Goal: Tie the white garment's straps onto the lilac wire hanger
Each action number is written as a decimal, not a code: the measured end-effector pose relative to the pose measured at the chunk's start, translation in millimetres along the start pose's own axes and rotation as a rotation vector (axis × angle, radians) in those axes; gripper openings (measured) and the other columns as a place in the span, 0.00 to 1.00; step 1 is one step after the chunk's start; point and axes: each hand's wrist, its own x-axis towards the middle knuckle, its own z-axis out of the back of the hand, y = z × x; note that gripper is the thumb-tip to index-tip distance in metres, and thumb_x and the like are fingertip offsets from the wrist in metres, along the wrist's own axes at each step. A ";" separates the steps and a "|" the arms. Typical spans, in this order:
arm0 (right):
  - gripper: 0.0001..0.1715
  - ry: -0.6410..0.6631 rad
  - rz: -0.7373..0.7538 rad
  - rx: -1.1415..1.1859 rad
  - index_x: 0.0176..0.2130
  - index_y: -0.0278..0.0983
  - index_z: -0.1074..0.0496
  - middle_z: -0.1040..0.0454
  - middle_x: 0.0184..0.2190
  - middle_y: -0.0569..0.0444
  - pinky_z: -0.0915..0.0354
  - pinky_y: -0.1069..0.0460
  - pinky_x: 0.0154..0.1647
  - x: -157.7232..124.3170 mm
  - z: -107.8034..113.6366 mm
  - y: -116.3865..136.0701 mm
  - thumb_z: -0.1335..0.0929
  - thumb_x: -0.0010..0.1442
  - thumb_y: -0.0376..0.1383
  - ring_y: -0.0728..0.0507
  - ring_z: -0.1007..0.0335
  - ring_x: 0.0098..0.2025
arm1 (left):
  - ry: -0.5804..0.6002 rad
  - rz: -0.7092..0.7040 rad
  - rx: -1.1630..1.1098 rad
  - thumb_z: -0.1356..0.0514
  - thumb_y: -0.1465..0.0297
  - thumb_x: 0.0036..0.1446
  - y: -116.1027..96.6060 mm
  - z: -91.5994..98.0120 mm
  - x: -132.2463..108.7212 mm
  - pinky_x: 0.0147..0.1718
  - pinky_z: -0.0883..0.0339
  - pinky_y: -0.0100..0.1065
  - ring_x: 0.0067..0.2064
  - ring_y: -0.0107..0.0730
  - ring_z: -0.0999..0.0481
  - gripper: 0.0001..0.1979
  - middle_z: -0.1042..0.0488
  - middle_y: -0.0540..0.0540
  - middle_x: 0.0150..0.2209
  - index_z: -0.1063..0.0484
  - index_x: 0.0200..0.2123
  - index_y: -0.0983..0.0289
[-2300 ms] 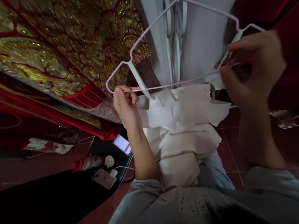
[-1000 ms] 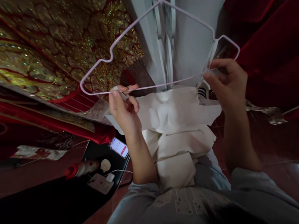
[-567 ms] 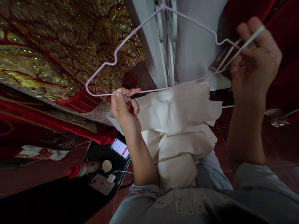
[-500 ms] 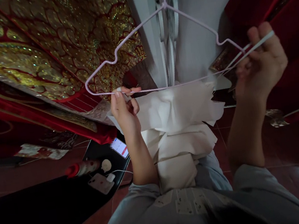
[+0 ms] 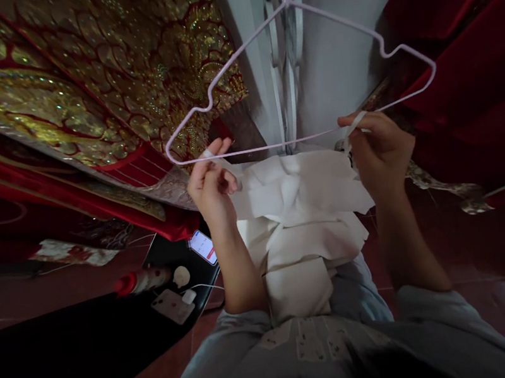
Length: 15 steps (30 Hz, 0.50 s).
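Note:
A pale pink hanger hangs in front of me, its long bottom bar running across between my hands. My left hand is at the left part of that bar, fingers partly curled, with a white strap looped about a finger. My right hand pinches another thin white strap beside the bar's right part. Below the bar, a white garment with layered, ruffled cloth hangs down to my lap. Where the straps join the cloth is partly hidden by my hands.
Gold-sequined red garments hang at the left, red cloth at the right. Behind the hanger stands a grey metal lattice. On a black table lie a lit phone, another phone and a red-capped bottle.
My right hand has moved inward and slightly down, bringing its strap in from the hanger's right end, which now shows bare. The hanger has shifted a little to the right.

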 end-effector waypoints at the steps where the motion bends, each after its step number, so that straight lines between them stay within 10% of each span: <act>1: 0.13 -0.005 -0.008 -0.006 0.50 0.50 0.10 0.14 0.45 0.51 0.44 0.47 0.28 -0.6 1.5 -2.6 0.27 0.78 0.46 0.45 0.31 0.31 | -0.050 -0.041 0.021 0.25 0.66 0.62 2.0 7.2 4.7 0.18 0.51 0.30 0.20 0.23 0.39 0.05 0.07 0.62 0.48 0.09 0.40 0.61; 7: 0.09 0.020 -0.152 0.006 0.48 0.47 0.14 0.11 0.47 0.54 0.52 0.49 0.26 -1.9 6.1 0.9 0.25 0.73 0.45 0.53 0.48 0.22 | -0.240 -0.078 -0.108 0.27 0.80 0.72 -5.3 33.9 38.2 0.36 0.26 0.32 0.39 0.32 0.19 0.10 0.09 0.53 0.44 0.09 0.43 0.58; 15: 0.15 -0.055 -0.161 0.024 0.49 0.48 0.17 0.15 0.46 0.50 0.37 0.51 0.26 4.9 1.8 -4.6 0.21 0.66 0.49 0.40 0.15 0.44 | -0.144 0.097 -0.235 0.28 0.78 0.79 -36.5 37.1 75.6 0.57 0.21 0.37 0.65 0.43 0.16 0.05 0.11 0.54 0.51 0.16 0.50 0.63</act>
